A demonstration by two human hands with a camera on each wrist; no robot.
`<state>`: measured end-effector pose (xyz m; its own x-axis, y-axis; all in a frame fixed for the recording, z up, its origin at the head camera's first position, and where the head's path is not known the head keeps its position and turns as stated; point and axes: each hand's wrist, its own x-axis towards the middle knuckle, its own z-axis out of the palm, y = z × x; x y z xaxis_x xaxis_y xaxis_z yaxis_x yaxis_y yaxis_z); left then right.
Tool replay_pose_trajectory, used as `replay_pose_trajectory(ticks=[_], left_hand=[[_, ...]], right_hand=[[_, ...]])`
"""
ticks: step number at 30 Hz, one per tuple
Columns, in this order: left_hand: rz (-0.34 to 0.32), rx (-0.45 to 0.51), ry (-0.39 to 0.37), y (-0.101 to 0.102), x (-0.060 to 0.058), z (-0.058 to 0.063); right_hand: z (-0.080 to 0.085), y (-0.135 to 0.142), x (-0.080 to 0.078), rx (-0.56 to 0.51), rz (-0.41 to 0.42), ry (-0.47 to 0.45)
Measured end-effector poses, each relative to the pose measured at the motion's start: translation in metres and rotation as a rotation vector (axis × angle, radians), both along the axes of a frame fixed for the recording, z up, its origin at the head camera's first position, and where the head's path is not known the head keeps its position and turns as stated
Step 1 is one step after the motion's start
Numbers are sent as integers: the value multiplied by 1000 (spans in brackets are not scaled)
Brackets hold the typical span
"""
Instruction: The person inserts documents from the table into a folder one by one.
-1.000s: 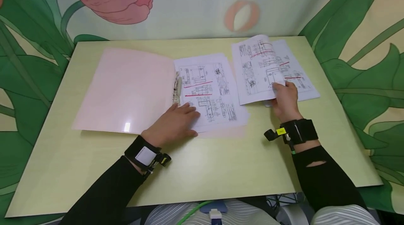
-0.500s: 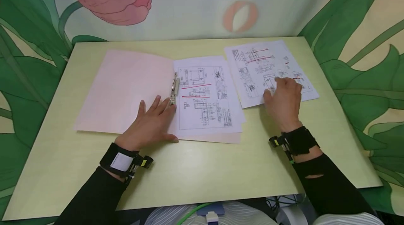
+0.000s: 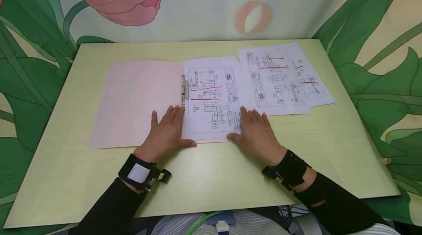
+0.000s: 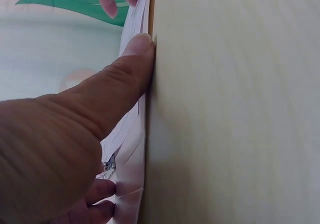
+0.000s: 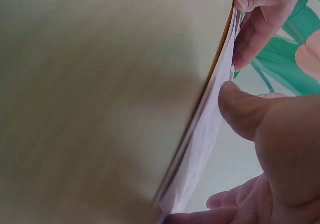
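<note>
A pale pink folder [image 3: 132, 99] lies spread on the table in the head view. Its metal clip [image 3: 184, 90] runs along the spine. Printed drawing sheets [image 3: 211, 118] with red lines lie on the folder's right side. My left hand [image 3: 165, 132] rests across the spine below the clip, fingers extended. In the left wrist view the thumb [image 4: 137, 46] touches the folder's near edge. My right hand [image 3: 255, 134] touches the right edge of these sheets with extended fingers. Its thumb [image 5: 235, 103] lies at their near edge in the right wrist view.
Two overlapping groups of loose drawing sheets, a left one [image 3: 271, 99] and a right one [image 3: 314, 90], lie at the table's back right. A curtain [image 3: 197, 8] with printed flowers and leaves hangs behind the table [image 3: 211, 176].
My right hand has let go of the loose sheet, now flat at the right, and moved left to the folder's sheets. My left hand shifted from the sheets to the spine, and the folder straightened.
</note>
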<state>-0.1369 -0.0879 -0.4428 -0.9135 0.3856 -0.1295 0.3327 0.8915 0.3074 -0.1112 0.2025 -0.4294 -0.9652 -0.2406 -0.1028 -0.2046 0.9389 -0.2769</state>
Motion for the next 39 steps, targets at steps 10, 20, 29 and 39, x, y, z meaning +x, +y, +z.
replay_pose_trajectory(ticks=[10, 20, 29, 39], left_hand=[[-36, -12, 15, 2, 4, 3], [-31, -26, 37, -3, 7, 2], [-36, 0, 24, -4, 8, 2], [-56, -29, -2, -5, 8, 7]], right_hand=[[0, 15, -11, -16, 48, 100], [6, 55, -57, -71, -97, -34], [6, 21, -74, 31, 112, -79], [8, 14, -101, 47, 158, -74]])
